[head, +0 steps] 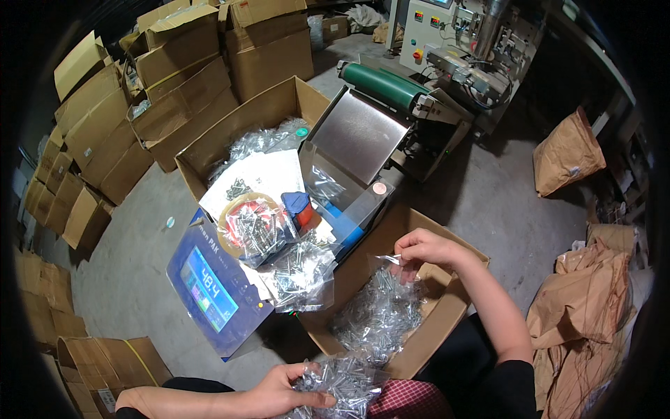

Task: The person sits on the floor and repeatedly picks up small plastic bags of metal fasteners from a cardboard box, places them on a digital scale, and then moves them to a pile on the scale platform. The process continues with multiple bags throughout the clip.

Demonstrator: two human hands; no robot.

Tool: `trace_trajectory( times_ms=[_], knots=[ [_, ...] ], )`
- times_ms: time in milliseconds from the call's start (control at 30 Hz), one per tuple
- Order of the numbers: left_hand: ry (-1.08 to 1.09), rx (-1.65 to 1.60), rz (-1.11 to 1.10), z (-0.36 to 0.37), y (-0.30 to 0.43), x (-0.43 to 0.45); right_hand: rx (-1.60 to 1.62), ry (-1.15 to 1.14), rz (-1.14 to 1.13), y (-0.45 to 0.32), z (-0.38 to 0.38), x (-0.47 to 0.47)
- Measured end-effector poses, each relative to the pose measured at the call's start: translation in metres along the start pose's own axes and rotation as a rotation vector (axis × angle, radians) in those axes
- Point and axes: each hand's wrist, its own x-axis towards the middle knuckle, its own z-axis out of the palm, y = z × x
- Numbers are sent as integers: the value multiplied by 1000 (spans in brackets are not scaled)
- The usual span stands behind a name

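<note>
My left hand (pixel 293 390) grips several clear plastic bags of screws (pixel 348 385) low in front of me, near the box's front edge. Over the open cardboard box (pixel 445 319), my right hand (pixel 419 251) pinches the top of a clear bag of screws (pixel 390 277). Below it, more bagged screws (pixel 371 314) lie heaped inside the box. To the left of this box, a bag of screws (pixel 298 277) rests on the machine with the lit screen. Another screw bag (pixel 254 225) lies over a roll of tape (pixel 225 243), beside a blue and red object (pixel 298 207).
A blue weighing machine with a lit display (pixel 209 288) stands at left. Behind it are a metal chute (pixel 358 131), a green conveyor roller (pixel 384 84) and a larger carton (pixel 241 112) of plastic bags. Stacked cartons (pixel 183 78) line the left; brown paper sacks (pixel 570 152) stand right.
</note>
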Motion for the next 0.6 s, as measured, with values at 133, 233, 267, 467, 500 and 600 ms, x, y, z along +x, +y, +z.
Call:
trace_trajectory(
  times_ms=[133, 233, 267, 467, 500, 600],
  knots=[
    [5, -7, 4, 0, -1, 0, 55, -72, -30, -26, 6, -13],
    [-3, 10, 6, 0, -1, -1, 331, 59, -226, -45, 14, -15],
    [9, 2, -10, 1, -2, -2, 448, 34, -349, -51, 16, -17],
    [13, 38, -13, -2, -4, -5, 21, 46, -67, -32, -7, 1],
    [0, 35, -3, -3, -5, -5, -125, -4, 36, -17, -14, 15],
    [-16, 72, 34, -2, -5, -6, -716, 114, 212, 58, -15, 74]
  ],
)
